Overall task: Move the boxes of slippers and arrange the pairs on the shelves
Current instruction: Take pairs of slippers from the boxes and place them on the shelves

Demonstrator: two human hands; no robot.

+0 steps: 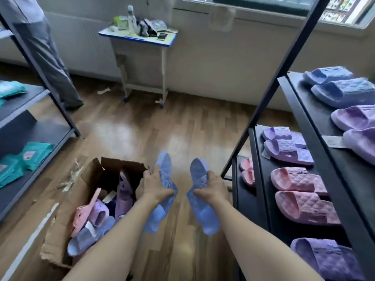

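I hold a pair of blue quilted slippers over the wooden floor, soles toward me. My left hand (153, 186) grips the left blue slipper (163, 173). My right hand (213, 186) grips the right blue slipper (199, 173). To the left, an open cardboard box (87, 179) on the floor contains several pink, purple and blue slippers (95, 218). On the right stands a black shelf rack (310, 138) with pairs laid out: blue slippers (341, 88) and lilac ones on the upper shelf, purple slippers (288, 147) and pink slippers (302, 193) on the one below.
A second rack (30, 126) on the left holds teal packets. Another person's legs (50, 57) stand behind it. A small cluttered desk (140, 37) is against the far wall. Cardboard scraps (71, 177) lie beside the box.
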